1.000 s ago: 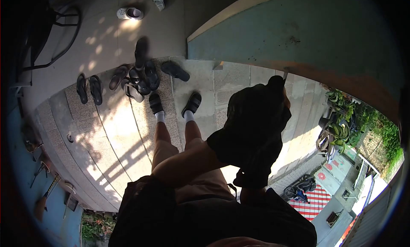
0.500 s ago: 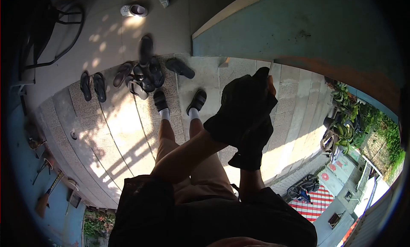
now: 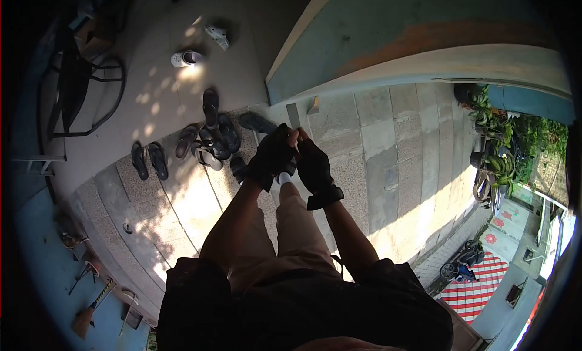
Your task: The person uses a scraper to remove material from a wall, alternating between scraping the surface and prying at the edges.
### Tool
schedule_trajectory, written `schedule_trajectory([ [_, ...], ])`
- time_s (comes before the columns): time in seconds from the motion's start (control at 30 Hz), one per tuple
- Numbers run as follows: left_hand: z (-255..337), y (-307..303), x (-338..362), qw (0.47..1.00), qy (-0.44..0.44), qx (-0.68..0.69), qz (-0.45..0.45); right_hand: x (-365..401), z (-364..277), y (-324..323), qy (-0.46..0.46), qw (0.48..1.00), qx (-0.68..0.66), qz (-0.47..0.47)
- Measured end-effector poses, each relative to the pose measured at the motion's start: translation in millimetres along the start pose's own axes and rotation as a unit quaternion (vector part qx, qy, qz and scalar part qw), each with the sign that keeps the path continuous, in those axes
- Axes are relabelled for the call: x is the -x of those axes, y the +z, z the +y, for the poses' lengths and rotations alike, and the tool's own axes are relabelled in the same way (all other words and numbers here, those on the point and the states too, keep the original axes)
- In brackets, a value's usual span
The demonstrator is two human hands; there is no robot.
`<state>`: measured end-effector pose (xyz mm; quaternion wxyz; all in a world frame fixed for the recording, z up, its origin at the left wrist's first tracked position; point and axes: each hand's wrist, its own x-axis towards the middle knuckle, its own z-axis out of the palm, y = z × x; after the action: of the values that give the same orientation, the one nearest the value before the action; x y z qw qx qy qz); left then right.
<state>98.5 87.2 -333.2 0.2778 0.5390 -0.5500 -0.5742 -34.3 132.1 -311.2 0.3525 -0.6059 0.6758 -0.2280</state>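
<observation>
My left hand [image 3: 271, 155] and my right hand [image 3: 315, 167] wear black fingerless gloves and meet in front of my body. Between their fingertips a scraper [image 3: 293, 115] points away from me, its flat grey blade showing and its handle hidden by the hands. Both hands are closed at its base. Beyond the blade runs a blue-green wall [image 3: 388, 35] with an orange-brown patch. A small beige wedge-like piece [image 3: 314, 105] sits at the wall's foot.
Several dark sandals [image 3: 212, 138] lie ahead of my feet, with white clogs [image 3: 185, 59] farther off. A black metal-framed chair [image 3: 73, 96] stands left. Potted plants [image 3: 500, 154] line the right side; a motorbike [image 3: 462, 261] is parked lower right. A broom [image 3: 91, 308] hangs lower left.
Both hands have come down and left from high near the wall to in front of my legs. The scraper blade now shows plainly. The view has shifted, exposing more wall.
</observation>
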Motion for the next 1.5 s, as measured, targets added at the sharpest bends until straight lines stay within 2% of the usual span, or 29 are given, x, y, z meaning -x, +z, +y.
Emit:
schedule_trajectory([
  [0.03,0,-9,19,0.998,-0.014,0.050,-0.039,9,0,-6,-0.073,0.997,0.006,0.037],
  [0.07,-2,-17,33,0.992,-0.024,0.097,-0.076,18,-8,-18,-0.076,0.995,0.000,0.059],
  [0.13,6,-33,66,0.991,-0.044,0.098,-0.082,34,-26,-46,-0.042,0.996,0.072,-0.033],
  [0.2,9,-51,96,0.988,-0.049,0.114,-0.093,50,-42,-68,0.002,0.999,0.033,-0.041],
  [0.23,14,-60,109,0.987,-0.054,0.115,-0.098,61,-49,-78,-0.006,1.000,0.006,-0.023],
  [0.27,18,-68,122,0.986,-0.061,0.115,-0.102,71,-41,-78,-0.089,0.995,0.022,0.033],
  [0.33,13,-80,138,0.979,-0.098,0.131,-0.121,92,-57,-95,-0.044,0.998,0.034,0.000],
  [0.4,28,-85,150,0.983,-0.098,0.087,-0.132,112,-62,-99,-0.023,0.999,0.040,0.006],
  [0.43,33,-85,152,0.979,-0.102,0.097,-0.145,120,-61,-97,-0.051,0.997,0.031,0.042],
  [0.47,37,-84,154,0.975,-0.091,0.123,-0.164,126,-61,-94,-0.060,0.996,0.030,0.052],
  [0.53,54,-70,158,0.972,-0.042,0.154,-0.175,141,-72,-91,-0.113,0.984,-0.033,0.132],
  [0.57,59,-64,158,0.973,-0.040,0.154,-0.169,149,-80,-94,-0.072,0.991,-0.024,0.112],
  [0.6,64,-57,157,0.973,0.006,0.139,-0.186,155,-91,-96,-0.076,0.991,-0.024,0.105],
  [0.67,82,-44,161,0.971,0.066,0.120,-0.196,166,-109,-97,-0.049,0.989,-0.024,0.137],
  [0.73,101,-31,167,0.967,0.079,0.138,-0.201,175,-114,-98,-0.075,0.985,-0.078,0.131],
  [0.8,118,-22,175,0.970,0.114,0.076,-0.203,186,-119,-105,-0.105,0.981,-0.111,0.122],
  [0.87,130,-12,186,0.976,0.100,0.046,-0.189,191,-116,-108,-0.157,0.971,-0.119,0.136],
  [0.93,136,0,198,0.976,0.098,0.078,-0.176,204,-119,-128,-0.066,0.977,-0.193,0.063],
  [1.0,137,7,216,0.976,0.092,0.110,-0.165,216,-119,-141,-0.074,0.972,-0.214,0.069],
  [1.1,140,12,231,0.975,0.094,0.132,-0.152,226,-114,-154,-0.080,0.977,-0.175,0.094],
  [1.13,133,14,233,0.976,0.089,0.133,-0.148,230,-110,-154,-0.049,0.963,-0.252,0.077],
  [1.27,117,19,236,0.971,0.106,0.156,-0.145,232,-108,-143,-0.024,0.950,-0.297,0.093],
  [1.3,117,19,233,0.973,0.100,0.153,-0.143,229,-110,-141,-0.005,0.938,-0.332,0.099],
  [1.37,117,18,222,0.974,0.092,0.150,-0.142,221,-114,-138,-0.006,0.944,-0.321,0.077],
  [1.5,144,7,197,0.974,0.021,0.176,-0.137,197,-129,-136,-0.010,0.949,-0.311,0.049],
])
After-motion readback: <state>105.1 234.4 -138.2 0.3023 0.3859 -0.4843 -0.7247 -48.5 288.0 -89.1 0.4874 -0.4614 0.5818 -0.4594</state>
